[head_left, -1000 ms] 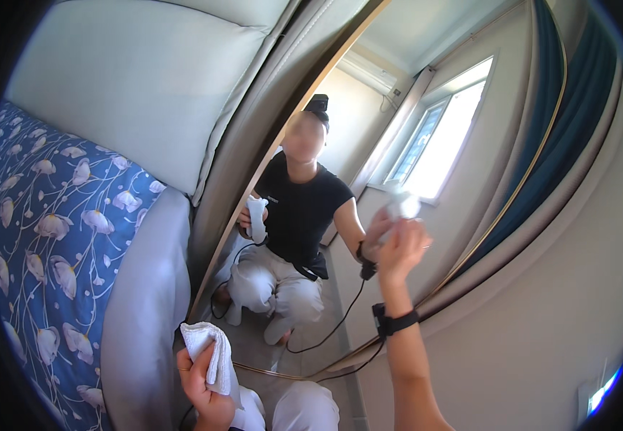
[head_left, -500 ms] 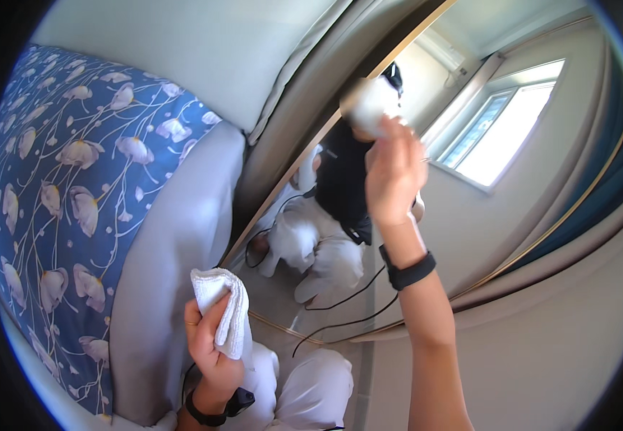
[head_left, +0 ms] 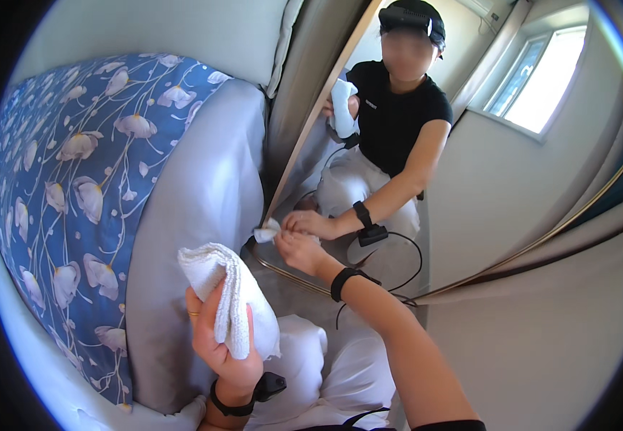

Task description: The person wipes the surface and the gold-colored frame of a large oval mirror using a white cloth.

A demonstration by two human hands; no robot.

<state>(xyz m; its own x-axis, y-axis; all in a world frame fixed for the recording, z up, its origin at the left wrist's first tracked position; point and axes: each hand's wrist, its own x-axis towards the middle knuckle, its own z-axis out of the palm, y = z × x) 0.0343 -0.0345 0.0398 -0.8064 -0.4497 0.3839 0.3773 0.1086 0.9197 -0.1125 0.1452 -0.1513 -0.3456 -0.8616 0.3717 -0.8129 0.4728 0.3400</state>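
A tall mirror [head_left: 455,194] with a thin gold frame leans ahead of me and shows my reflection. My right hand [head_left: 301,253], fingers closed, is at the mirror's lower left corner. It presses a small white cloth or wipe [head_left: 265,231] there; most of it is hidden by the fingers, so its kind is unclear. Nearer to me on the left, my left hand [head_left: 229,352] is wrapped round a folded white towel [head_left: 236,302], held upright clear of the mirror. Both wrists wear black bands.
To the left stands a bed with a blue floral cover [head_left: 81,194] and a grey padded edge [head_left: 189,208]. A grey curtain [head_left: 304,100] hangs beside the mirror's left side. A black cable [head_left: 338,316] lies on the floor near the lower frame. My knees in white trousers [head_left: 290,352] are below.
My right hand has come down from high on the mirror to its lower left corner with the white cloth. The view has shifted, and my left hand still holds the towel.
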